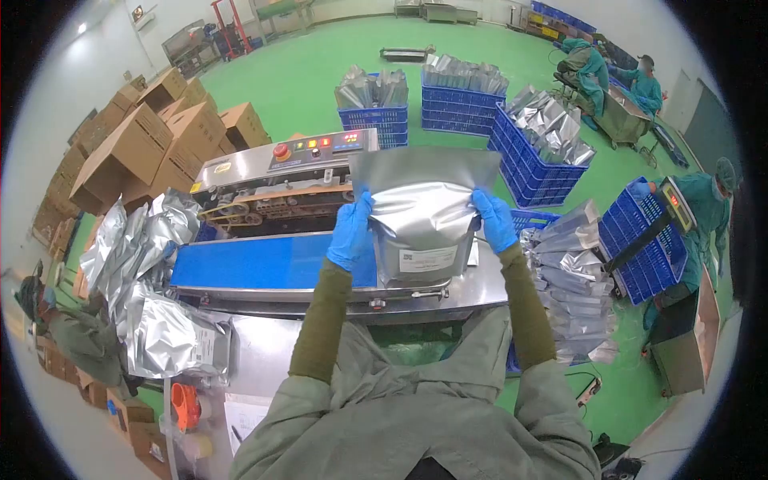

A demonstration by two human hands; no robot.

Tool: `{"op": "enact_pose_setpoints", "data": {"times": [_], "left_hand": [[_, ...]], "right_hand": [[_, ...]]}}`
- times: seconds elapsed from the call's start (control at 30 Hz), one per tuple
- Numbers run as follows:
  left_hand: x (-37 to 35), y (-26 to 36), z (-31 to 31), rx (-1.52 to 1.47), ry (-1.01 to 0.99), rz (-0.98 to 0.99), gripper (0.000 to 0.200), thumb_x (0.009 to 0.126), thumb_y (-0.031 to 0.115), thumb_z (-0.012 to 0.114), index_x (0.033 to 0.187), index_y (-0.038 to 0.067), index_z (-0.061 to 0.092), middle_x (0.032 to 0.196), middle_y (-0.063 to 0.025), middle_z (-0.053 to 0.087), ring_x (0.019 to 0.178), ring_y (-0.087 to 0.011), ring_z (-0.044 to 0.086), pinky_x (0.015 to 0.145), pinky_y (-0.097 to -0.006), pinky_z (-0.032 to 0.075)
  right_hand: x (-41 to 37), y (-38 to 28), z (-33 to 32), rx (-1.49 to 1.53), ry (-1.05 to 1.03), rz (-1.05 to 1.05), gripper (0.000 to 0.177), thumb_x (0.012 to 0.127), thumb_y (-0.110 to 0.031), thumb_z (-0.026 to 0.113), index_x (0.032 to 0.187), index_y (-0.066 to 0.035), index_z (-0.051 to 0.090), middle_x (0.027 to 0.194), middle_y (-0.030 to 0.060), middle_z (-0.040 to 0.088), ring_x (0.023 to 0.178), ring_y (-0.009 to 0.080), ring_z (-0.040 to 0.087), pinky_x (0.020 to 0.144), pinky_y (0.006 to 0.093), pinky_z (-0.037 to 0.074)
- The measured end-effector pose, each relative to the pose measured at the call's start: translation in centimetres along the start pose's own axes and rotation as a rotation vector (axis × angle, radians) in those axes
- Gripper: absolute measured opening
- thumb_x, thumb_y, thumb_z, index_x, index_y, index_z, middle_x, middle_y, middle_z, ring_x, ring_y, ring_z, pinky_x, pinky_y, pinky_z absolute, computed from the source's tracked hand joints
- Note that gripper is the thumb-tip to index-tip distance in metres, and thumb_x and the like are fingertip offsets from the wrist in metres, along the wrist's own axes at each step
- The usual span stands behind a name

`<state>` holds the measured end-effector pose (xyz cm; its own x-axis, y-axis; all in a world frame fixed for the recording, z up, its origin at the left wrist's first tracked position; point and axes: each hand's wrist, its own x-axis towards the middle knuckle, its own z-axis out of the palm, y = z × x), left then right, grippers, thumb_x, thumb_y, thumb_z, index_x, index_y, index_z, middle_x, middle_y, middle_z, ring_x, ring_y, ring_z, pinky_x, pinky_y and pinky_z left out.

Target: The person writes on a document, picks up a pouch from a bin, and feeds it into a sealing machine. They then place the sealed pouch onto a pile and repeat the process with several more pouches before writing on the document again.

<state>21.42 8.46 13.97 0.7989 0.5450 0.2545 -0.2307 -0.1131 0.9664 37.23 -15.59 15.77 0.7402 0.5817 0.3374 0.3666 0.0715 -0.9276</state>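
Both my hands, in blue gloves, hold up a silver foil bag (424, 220) with a white printed label low on its front. My left hand (350, 230) grips its left side near the top, and my right hand (495, 221) pinches the right side at the same height. The bag's upper part is flat and its middle bulges. Behind and to the left of it stands a bag sealing machine (280, 172) with a red button and lit displays. A blue conveyor belt (256, 262) runs along the machine's front, left of the bag.
Filled foil bags (164, 328) pile up at the left. Blue crates (528, 164) of foil bags stand ahead and right. Cardboard boxes (192, 136) are stacked at left. An orange tape dispenser (186, 406) and paper (244, 420) lie nearby. Co-workers (708, 208) are at right and left.
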Motion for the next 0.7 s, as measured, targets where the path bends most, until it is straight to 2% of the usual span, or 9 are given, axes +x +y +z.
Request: {"op": "enact_pose_setpoints", "data": {"times": [0.2, 0.3, 0.4, 0.43, 0.47, 0.5, 0.57, 0.63, 0.7], "left_hand": [[0.5, 0.3, 2.7, -0.374, 0.079, -0.254, 0.041, 0.092, 0.036, 0.050, 0.087, -0.002, 0.063, 0.074, -0.0031, 0.062, 0.065, -0.0094, 0.055, 0.057, -0.0245, 0.044], [1.1, -2.7, 3.3, -0.445, 0.119, -0.346, 0.031, 0.091, 0.032, 0.054, 0.088, 0.003, 0.062, 0.070, -0.0029, 0.061, 0.056, -0.0098, 0.055, 0.049, -0.0230, 0.043], [1.8, -12.2, 0.6, 0.134, 0.055, -0.152, 0.033, 0.090, 0.031, 0.053, 0.090, 0.000, 0.061, 0.075, -0.0090, 0.060, 0.065, -0.0151, 0.055, 0.057, -0.0301, 0.044], [0.9, -11.5, 0.5, 0.493, -0.004, -0.023, 0.038, 0.090, 0.033, 0.052, 0.094, -0.003, 0.061, 0.079, -0.0134, 0.060, 0.072, -0.0176, 0.055, 0.063, -0.0344, 0.044], [-0.9, -10.8, -0.6, 0.964, -0.039, 0.430, 0.037, 0.090, 0.032, 0.050, 0.098, -0.003, 0.059, 0.079, -0.0158, 0.060, 0.070, -0.0221, 0.055, 0.062, -0.0356, 0.044], [-0.3, -12.1, -1.0, 0.965, -0.042, 0.426, 0.037, 0.090, 0.032, 0.050, 0.098, -0.003, 0.059, 0.079, -0.0158, 0.060, 0.070, -0.0221, 0.055, 0.062, -0.0356, 0.044], [1.7, -15.8, -2.1, -0.113, 0.132, -0.447, 0.033, 0.088, 0.026, 0.050, 0.106, -0.002, 0.054, 0.081, -0.0212, 0.060, 0.074, -0.0321, 0.058, 0.064, -0.0404, 0.046], [2.0, -15.6, -3.9, -0.039, 0.161, -0.459, 0.033, 0.089, 0.026, 0.050, 0.105, -0.002, 0.054, 0.081, -0.0213, 0.059, 0.075, -0.0326, 0.059, 0.066, -0.0417, 0.048], [3.0, -17.0, -6.0, 0.125, 0.141, -0.223, 0.038, 0.090, 0.034, 0.049, 0.096, -0.003, 0.057, 0.080, -0.0191, 0.059, 0.072, -0.0284, 0.058, 0.065, -0.0398, 0.047]], "right_hand": [[-0.5, 1.7, -0.3, 0.129, 0.017, 0.078, 0.031, 0.091, -0.033, 0.055, 0.085, -0.004, 0.064, 0.072, -0.0029, 0.056, 0.058, 0.0042, 0.047, 0.050, 0.0197, 0.036], [-1.4, 2.6, -0.2, 0.229, 0.085, 0.185, 0.033, 0.088, -0.036, 0.057, 0.077, -0.006, 0.063, 0.065, -0.0024, 0.054, 0.054, 0.0051, 0.047, 0.047, 0.0205, 0.035], [-2.6, 4.0, 0.3, 0.155, 0.134, 0.274, 0.039, 0.086, -0.040, 0.058, 0.061, -0.010, 0.058, 0.053, -0.0009, 0.050, 0.043, 0.0075, 0.044, 0.040, 0.0230, 0.030], [-2.9, 4.1, 0.9, 0.156, 0.130, 0.279, 0.039, 0.086, -0.040, 0.058, 0.061, -0.010, 0.058, 0.053, -0.0009, 0.050, 0.043, 0.0075, 0.044, 0.040, 0.0230, 0.030], [-3.0, 4.2, 1.3, 0.152, 0.098, 0.330, 0.039, 0.086, -0.040, 0.058, 0.061, -0.010, 0.057, 0.051, -0.0007, 0.049, 0.042, 0.0079, 0.043, 0.040, 0.0232, 0.030], [-3.2, 4.3, 1.9, 0.150, 0.067, 0.384, 0.039, 0.086, -0.039, 0.058, 0.060, -0.010, 0.057, 0.050, -0.0005, 0.048, 0.042, 0.0083, 0.043, 0.040, 0.0233, 0.030], [-2.9, 4.4, 3.2, 0.131, 0.047, 0.387, 0.040, 0.086, -0.038, 0.058, 0.059, -0.009, 0.057, 0.047, -0.0001, 0.046, 0.040, 0.0090, 0.042, 0.040, 0.0237, 0.030], [-1.9, 5.7, 4.7, 0.129, 0.065, 0.365, 0.040, 0.086, -0.037, 0.057, 0.058, -0.008, 0.057, 0.046, -0.0002, 0.045, 0.039, 0.0094, 0.041, 0.040, 0.0240, 0.030], [-1.2, 6.1, 6.2, 0.111, 0.052, 0.353, 0.039, 0.086, -0.036, 0.057, 0.059, -0.008, 0.058, 0.048, 0.0000, 0.047, 0.040, 0.0090, 0.041, 0.040, 0.0239, 0.031]]}}
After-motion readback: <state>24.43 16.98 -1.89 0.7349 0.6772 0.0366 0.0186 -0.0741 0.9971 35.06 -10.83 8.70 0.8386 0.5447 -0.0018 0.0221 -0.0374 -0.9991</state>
